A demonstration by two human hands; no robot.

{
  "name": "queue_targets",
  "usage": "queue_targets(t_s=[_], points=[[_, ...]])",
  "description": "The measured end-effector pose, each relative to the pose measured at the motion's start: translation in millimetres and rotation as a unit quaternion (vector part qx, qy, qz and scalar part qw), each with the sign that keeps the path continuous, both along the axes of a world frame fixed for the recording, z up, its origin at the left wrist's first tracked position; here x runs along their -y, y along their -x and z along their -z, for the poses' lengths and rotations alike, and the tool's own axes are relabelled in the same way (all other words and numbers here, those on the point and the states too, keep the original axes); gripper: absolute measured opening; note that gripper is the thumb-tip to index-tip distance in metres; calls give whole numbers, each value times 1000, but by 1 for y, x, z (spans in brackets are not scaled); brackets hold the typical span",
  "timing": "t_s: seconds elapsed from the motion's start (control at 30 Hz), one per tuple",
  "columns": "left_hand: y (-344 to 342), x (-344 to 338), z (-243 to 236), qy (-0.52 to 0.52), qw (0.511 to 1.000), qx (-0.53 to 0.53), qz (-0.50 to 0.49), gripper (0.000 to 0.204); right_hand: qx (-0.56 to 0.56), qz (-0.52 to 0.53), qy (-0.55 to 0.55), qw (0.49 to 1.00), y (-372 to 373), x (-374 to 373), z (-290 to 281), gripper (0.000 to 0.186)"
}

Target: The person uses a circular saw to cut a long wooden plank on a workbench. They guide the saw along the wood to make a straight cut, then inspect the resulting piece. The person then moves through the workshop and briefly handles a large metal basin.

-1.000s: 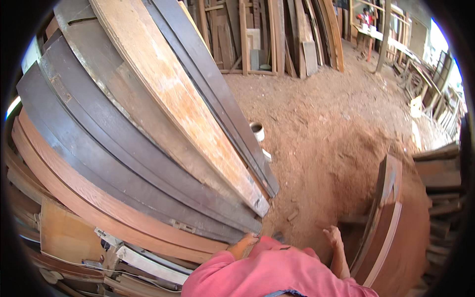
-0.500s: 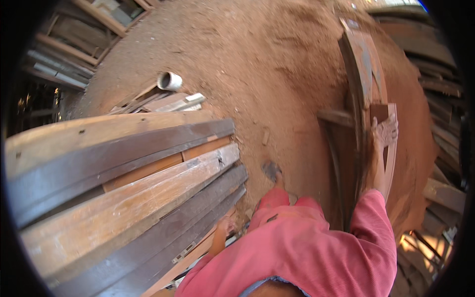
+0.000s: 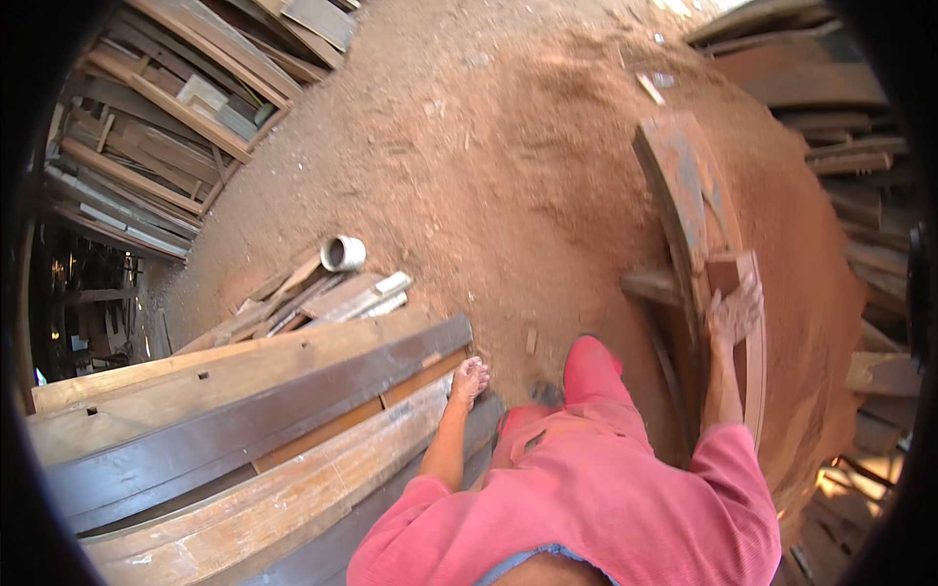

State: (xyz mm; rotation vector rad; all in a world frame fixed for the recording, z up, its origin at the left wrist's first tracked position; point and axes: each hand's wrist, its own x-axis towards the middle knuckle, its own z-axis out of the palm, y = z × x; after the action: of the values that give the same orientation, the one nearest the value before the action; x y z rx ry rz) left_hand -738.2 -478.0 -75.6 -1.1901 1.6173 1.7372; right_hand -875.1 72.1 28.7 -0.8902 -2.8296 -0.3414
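My right hand (image 3: 740, 311) grips a reddish-brown wooden board (image 3: 725, 272) near its squared end, on my right side. The board runs back alongside my forearm. Next to it, a weathered beam (image 3: 681, 181) with worn grey-blue patches stretches forward. To my left, my left hand (image 3: 470, 381) hovers at or just above the end of stacked timbers, fingers curled in. I cannot tell whether it touches the wood. Below it lies a scuffed light-brown timber (image 3: 322, 488); a dark brown one (image 3: 283, 415) is on the far side.
A white pipe piece (image 3: 343, 254) lies by loose wood offcuts (image 3: 337, 303) beyond the stack. Framed timber (image 3: 186, 112) fills the far left. Piled planks (image 3: 831, 73) line the right edge. Reddish dirt ground (image 3: 508, 195) runs between them.
My left hand has come up and forward from low beside me to the timber ends. My right leg has swung forward. The right hand keeps its grip on the board.
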Motion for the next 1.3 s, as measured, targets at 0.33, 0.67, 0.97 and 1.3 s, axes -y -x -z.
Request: queue_targets(t_s=[0.33, 0.67, 0.97, 1.3], points=[[100, 31, 10, 34, 994, 97, -28, 26, 14, -117, 128, 985, 192, 102, -75, 63], [283, 61, 45, 89, 995, 42, 25, 28, 117, -463, 395, 785, 559, 344, -80, 42], [518, 223, 62, 205, 923, 161, 283, 29, 397, -423, 333, 744, 683, 355, 84, 36], [866, 338, 5, 181, 975, -90, -89, 43, 432, -528, 317, 658, 822, 329, 153, 25]])
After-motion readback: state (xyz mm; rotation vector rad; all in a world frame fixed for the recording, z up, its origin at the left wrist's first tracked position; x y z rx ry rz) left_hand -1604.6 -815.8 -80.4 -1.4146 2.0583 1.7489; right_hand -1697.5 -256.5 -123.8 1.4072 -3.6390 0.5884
